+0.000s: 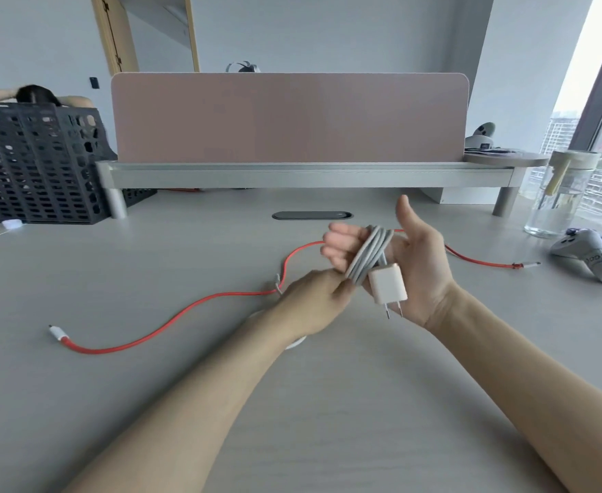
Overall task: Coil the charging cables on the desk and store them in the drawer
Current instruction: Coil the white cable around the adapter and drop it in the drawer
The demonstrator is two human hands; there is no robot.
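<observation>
— Which step?
— Winding. The pale grey charging cable wraps the right hand, its fingers loosely straight, above the desk middle. The left hand pinches its end.
— Next?
— Likely tuck that end in, then coil the long red cable.

left arm: bare, enters from lower left, angled up and right | left hand: knuckles up, fingers curled, pinching white cable beside right palm | right arm: bare, enters from lower right | right hand: palm facing left, thumb upright, fingers stretched left, loosely bent, cable wound round them
</observation>
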